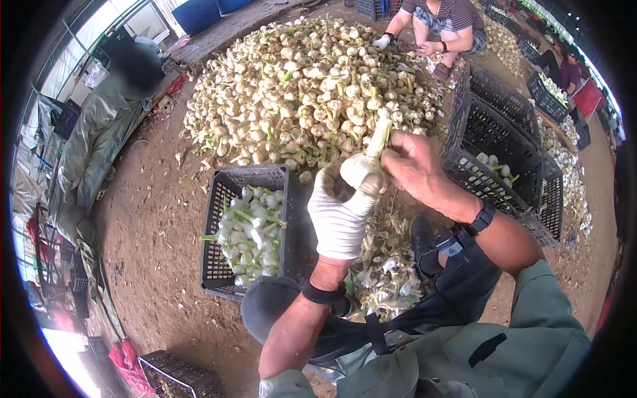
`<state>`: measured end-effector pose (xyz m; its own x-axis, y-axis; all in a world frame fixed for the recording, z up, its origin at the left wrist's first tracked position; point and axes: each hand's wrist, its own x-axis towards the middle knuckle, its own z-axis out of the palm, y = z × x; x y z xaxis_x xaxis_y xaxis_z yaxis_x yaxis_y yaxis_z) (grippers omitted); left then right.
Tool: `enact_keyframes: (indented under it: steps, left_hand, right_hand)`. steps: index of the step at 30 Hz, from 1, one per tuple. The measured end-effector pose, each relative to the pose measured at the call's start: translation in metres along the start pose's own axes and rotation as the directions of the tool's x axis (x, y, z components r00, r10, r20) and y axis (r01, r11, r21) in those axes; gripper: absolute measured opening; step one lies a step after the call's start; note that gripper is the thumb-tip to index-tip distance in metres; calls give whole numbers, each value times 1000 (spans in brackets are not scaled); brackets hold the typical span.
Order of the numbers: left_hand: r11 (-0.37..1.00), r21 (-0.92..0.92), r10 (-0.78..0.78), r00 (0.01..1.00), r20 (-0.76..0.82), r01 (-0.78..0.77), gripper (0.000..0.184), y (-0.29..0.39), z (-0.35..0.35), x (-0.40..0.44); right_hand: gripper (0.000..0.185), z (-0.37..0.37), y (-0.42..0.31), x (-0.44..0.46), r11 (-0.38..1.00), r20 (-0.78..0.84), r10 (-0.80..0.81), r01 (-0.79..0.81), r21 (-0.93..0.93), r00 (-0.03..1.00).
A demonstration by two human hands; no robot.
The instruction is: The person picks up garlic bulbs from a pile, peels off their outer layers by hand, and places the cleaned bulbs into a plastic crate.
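Bulb (359, 170), stem (379, 138) up, was raised off ground (166, 219), right of crate's (286, 219) far right corner. Your left hand (338, 222) had grip closed around bulb; right hand (419, 171) curled at stem base, pinch hidden, cannot tell. Low, steady hold and short, light finger moves seemed best.

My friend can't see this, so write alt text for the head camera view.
A gloved left hand holds a pale, stemmed bulb, the bare right hand at its stem. To the left, a black crate holds cleaner white bulbs; beyond is a large heap of soil-stained bulbs, with another person low beside it.
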<state>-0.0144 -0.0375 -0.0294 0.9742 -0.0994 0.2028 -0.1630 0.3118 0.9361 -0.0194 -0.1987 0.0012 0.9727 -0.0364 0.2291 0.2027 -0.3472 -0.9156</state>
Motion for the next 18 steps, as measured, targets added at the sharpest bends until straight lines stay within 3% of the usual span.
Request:
enact_keyframes:
  steps: [1,2,3,6,10,12,14,16,18]
  left_hand:
    - [965,-121,-221,971,89,231,53,7,-8,3]
    - [864,-217,-416,887,201,454,53,11,-13,4]
    - [792,-350,-441,865,238,500,62,7,-8,5]
    - [747,-351,-479,824,303,564,67,4,-11,6]
    - [838,-253,-439,873,213,483,75,0,-13,6]
    - [889,-201,-383,909,167,412,72,5,-11,4]
    - [931,-142,-320,939,127,337,69,7,-9,2]
    - [970,-27,-238,965,109,242,62,5,-9,0]
    - [982,-40,-179,978,110,184,58,0,-10,-1]
  right_hand:
    - [16,-1,-1,0,1000,1,1,-1,0,1000]
    - [15,-3,-3,-1,986,70,112,-120,119,991]
    - [14,-4,-4,-1,943,150,213,-243,227,965]
    - [20,-7,-2,-1,929,203,173,-228,291,964]
    - [27,0,-18,-4,893,170,76,-143,427,982]
    - [34,1,-19,-5,968,171,109,-144,207,979]
    - [28,-1,-13,-6,982,173,62,-90,163,983]
    - [20,0,-13,-8,1000,139,-8,8,0,990]
    - [18,0,-7,-7,996,123,-76,82,-40,989]
